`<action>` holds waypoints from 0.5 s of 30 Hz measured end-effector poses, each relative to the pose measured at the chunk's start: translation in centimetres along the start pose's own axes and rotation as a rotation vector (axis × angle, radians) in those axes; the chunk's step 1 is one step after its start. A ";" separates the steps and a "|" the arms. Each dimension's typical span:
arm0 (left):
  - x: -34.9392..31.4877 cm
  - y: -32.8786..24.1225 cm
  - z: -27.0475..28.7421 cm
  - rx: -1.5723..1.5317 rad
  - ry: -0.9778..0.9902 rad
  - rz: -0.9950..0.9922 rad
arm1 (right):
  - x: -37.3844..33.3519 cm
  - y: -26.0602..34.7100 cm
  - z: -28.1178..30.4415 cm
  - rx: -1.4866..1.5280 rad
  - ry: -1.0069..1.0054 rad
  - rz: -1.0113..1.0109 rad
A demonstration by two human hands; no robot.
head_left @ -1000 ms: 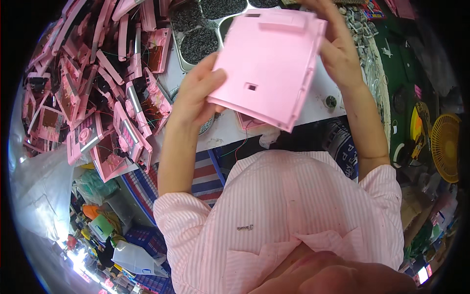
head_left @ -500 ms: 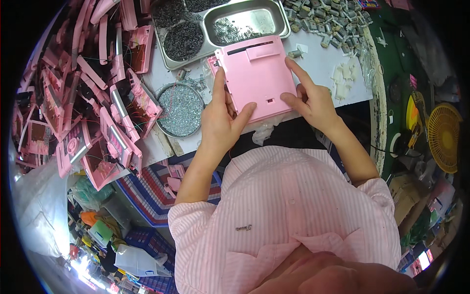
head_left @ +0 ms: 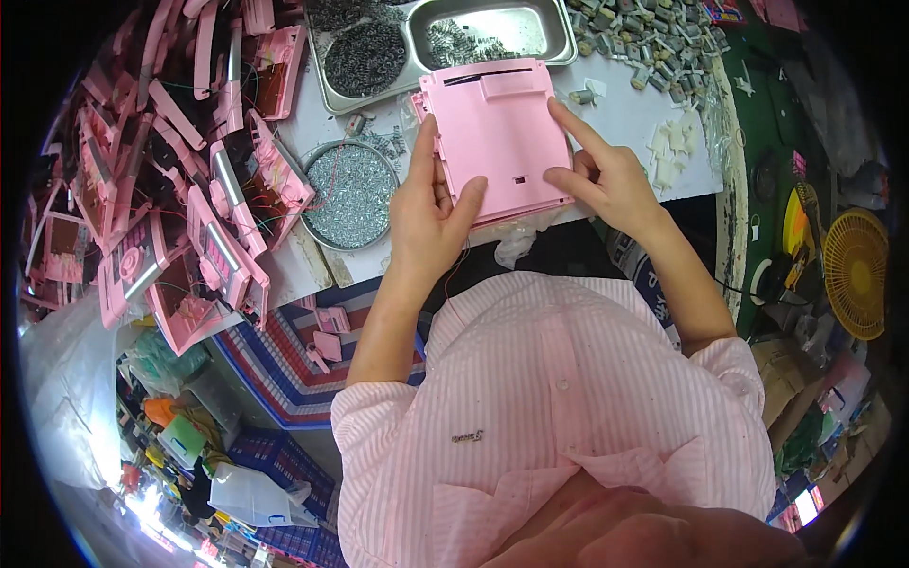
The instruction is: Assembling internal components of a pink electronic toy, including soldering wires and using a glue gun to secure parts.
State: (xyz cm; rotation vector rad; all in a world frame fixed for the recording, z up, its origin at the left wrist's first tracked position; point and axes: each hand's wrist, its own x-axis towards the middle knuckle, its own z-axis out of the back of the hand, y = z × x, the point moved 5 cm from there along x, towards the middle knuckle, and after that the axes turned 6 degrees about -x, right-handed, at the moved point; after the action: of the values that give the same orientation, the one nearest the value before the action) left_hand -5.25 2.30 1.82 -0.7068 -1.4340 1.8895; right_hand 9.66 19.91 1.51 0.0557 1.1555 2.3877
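A pink plastic housing [head_left: 502,133], roughly square, lies between my hands at the table's near edge. It has a dark slot along its far edge, a raised block beside the slot and a small rectangular hole near its close edge. My left hand [head_left: 429,199] grips its left side, thumb on top and index finger along the edge. On the right side, my right hand [head_left: 606,180] holds it with the thumb on the face and the index finger stretched up the edge. The underside is hidden, as are some of my fingers.
A round tray of small silvery screws [head_left: 350,194] stands left of the housing. Behind it is a metal tray [head_left: 492,28] with dark springs. Small motors [head_left: 644,47] are heaped at the far right, near white pieces [head_left: 670,151]. Pink housings [head_left: 227,189] pile up at left.
Both hands keep hold of the pink housing, which sits slightly turned and a little farther up in the picture. The whole view has shifted slightly.
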 end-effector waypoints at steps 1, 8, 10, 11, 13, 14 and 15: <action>-0.3 0.0 0.2 0.042 -0.001 0.008 | 0.0 -0.2 0.0 0.000 0.021 0.004; -3.3 1.2 0.0 0.321 -0.100 0.005 | 1.2 1.0 0.0 -0.323 0.106 0.179; -4.1 1.7 0.0 0.316 -0.146 0.026 | 1.2 1.4 -0.1 -0.412 0.125 0.177; -4.3 2.1 -0.4 0.267 -0.181 0.029 | 1.3 1.5 -0.1 -0.456 0.134 0.176; -4.2 2.6 -0.2 0.202 -0.195 0.039 | 1.6 2.0 0.1 -0.498 0.165 0.171; -4.0 2.7 0.0 0.184 -0.176 0.052 | 1.8 2.2 0.2 -0.520 0.180 0.168; -3.8 2.7 0.3 0.166 -0.162 0.061 | 1.9 2.3 0.2 -0.544 0.169 0.198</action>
State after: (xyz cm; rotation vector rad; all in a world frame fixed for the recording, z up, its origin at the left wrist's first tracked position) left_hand -3.48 -1.30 -0.64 -0.5339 -1.3456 2.1257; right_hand 7.06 19.69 3.09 -0.2249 0.5500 2.8478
